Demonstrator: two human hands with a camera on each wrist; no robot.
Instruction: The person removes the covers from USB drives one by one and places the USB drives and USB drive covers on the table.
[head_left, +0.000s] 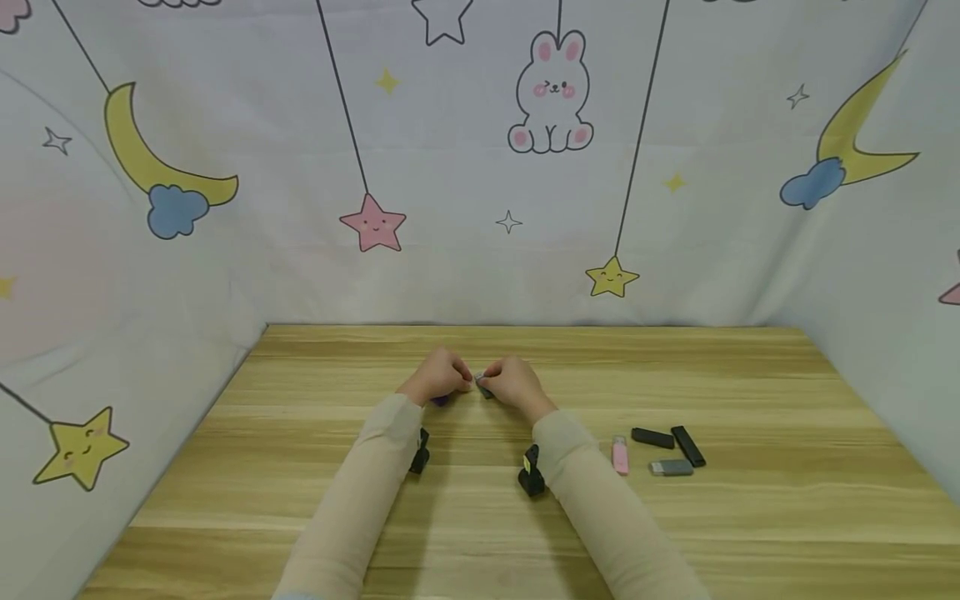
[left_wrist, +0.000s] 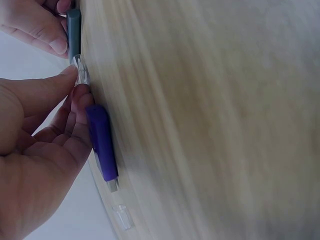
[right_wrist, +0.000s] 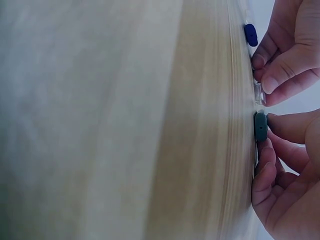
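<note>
Toward the back of the table, my left hand (head_left: pixel 437 375) pinches a small clear cap (left_wrist: pixel 81 71) between thumb and fingertips. Facing it, my right hand (head_left: pixel 516 385) holds a dark green USB stick (right_wrist: pixel 260 126) by its sides with thumb and fingers. The cap is at the plug end of the green stick; whether they touch I cannot tell. A purple USB stick (left_wrist: pixel 102 144) lies on the wood beside the left hand's fingers, its metal plug bare. Beyond that plug a second clear cap (left_wrist: pixel 123 216) rests on the table.
Right of my right forearm lie a pink USB stick (head_left: pixel 619 456), a grey one (head_left: pixel 671 467) and two black ones (head_left: pixel 652 437). A fabric backdrop (head_left: pixel 465 283) stands along the back edge of the wooden table (head_left: pixel 757 375). Black wrist cameras (head_left: pixel 532 472) hang inside both cuffs.
</note>
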